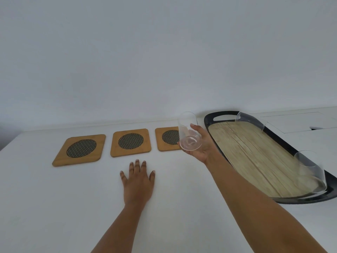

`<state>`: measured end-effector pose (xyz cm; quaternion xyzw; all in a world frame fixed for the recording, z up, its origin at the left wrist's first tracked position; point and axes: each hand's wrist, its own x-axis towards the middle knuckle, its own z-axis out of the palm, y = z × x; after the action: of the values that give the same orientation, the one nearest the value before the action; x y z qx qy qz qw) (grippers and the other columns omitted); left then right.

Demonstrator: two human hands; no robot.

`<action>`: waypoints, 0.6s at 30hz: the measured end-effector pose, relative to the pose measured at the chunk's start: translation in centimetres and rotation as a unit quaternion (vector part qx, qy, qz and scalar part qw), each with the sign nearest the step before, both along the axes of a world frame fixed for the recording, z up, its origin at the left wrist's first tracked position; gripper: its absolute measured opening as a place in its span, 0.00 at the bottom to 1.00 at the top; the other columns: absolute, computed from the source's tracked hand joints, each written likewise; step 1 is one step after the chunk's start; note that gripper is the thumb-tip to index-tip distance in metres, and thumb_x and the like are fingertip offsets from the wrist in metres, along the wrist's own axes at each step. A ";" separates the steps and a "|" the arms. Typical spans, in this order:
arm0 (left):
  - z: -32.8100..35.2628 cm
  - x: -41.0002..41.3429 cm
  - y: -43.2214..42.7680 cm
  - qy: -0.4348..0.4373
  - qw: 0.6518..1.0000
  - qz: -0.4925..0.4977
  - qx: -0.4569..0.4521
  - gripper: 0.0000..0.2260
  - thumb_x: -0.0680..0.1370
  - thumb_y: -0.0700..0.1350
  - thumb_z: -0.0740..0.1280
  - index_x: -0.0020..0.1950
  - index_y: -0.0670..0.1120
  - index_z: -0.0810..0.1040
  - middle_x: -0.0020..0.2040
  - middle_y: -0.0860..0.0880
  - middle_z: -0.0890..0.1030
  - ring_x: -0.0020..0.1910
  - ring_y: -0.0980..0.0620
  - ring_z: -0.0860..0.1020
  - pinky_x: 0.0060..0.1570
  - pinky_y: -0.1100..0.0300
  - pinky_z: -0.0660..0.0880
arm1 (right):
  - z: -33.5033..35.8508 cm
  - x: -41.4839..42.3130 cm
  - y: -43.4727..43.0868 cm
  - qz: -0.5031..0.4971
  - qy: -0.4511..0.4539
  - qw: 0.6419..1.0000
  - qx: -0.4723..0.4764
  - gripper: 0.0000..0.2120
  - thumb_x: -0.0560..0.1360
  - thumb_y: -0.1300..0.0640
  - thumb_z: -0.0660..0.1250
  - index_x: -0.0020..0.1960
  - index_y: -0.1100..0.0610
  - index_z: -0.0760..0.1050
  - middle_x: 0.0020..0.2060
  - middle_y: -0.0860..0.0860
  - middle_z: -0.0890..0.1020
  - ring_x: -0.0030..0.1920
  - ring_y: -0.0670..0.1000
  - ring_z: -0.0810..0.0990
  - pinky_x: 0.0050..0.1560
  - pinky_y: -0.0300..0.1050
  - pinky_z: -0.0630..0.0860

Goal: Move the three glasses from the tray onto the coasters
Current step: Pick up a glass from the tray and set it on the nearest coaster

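Observation:
My right hand (201,146) holds a clear glass (188,130) upright in the air, just above the right edge of the right coaster (166,138). Two more wooden coasters with dark mesh centres lie to its left: the middle coaster (130,142) and the left coaster (80,150). A black tray with a wooden floor (255,154) sits at the right. On it stand a far glass (250,122) and a near glass (311,171). My left hand (138,181) rests flat on the white table, fingers spread, in front of the middle coaster.
The white table (54,207) runs up to a plain white wall. A rectangular hatch outline (299,123) is set in the tabletop behind the tray at the far right.

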<state>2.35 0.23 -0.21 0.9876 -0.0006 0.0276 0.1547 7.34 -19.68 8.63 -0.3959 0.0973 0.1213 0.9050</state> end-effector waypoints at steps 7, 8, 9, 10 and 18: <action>0.0 0.0 0.0 0.003 1.000 -0.001 0.000 0.25 0.80 0.56 0.48 0.75 0.47 0.52 0.78 0.46 0.53 0.77 0.47 0.49 0.74 0.40 0.46 | 1.7 1.7 0.9 -0.040 0.030 0.994 -0.100 0.09 0.75 0.53 0.65 0.45 0.59 0.71 0.42 0.55 0.75 0.38 0.53 0.76 0.38 0.45 0.76; 0.0 0.1 0.0 0.003 1.000 -0.002 0.002 0.25 0.80 0.56 0.48 0.75 0.47 0.51 0.78 0.46 0.53 0.77 0.47 0.49 0.74 0.40 0.46 | 1.8 2.1 0.9 -0.036 0.035 0.994 -0.097 0.10 0.74 0.52 0.66 0.48 0.58 0.72 0.42 0.55 0.76 0.39 0.53 0.77 0.37 0.45 0.77; 0.0 0.1 0.0 0.003 1.000 -0.002 0.002 0.25 0.80 0.56 0.48 0.75 0.47 0.52 0.78 0.46 0.53 0.77 0.47 0.49 0.74 0.40 0.46 | 1.7 2.7 0.9 -0.032 0.042 0.994 -0.092 0.11 0.73 0.52 0.68 0.49 0.58 0.72 0.42 0.55 0.76 0.39 0.53 0.77 0.37 0.45 0.77; 0.0 0.0 0.0 0.001 1.000 -0.002 0.001 0.25 0.80 0.56 0.48 0.75 0.47 0.52 0.77 0.46 0.53 0.77 0.47 0.49 0.74 0.40 0.46 | 1.7 3.2 1.0 -0.034 0.054 0.994 -0.094 0.11 0.72 0.52 0.69 0.48 0.57 0.73 0.43 0.55 0.77 0.40 0.54 0.77 0.37 0.46 0.76; 0.0 0.0 -0.1 -0.001 1.000 -0.002 0.005 0.25 0.80 0.56 0.48 0.75 0.47 0.51 0.78 0.46 0.53 0.77 0.47 0.49 0.74 0.41 0.46 | 2.7 6.7 1.9 -0.184 -0.001 0.823 -0.537 0.30 0.65 0.57 0.76 0.63 0.60 0.68 0.63 0.57 0.70 0.51 0.53 0.73 0.60 0.50 0.74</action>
<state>2.39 0.17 -0.20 0.9883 -0.0026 0.0282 0.1497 14.04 -17.74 11.34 -0.7941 0.2175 -0.1188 0.5550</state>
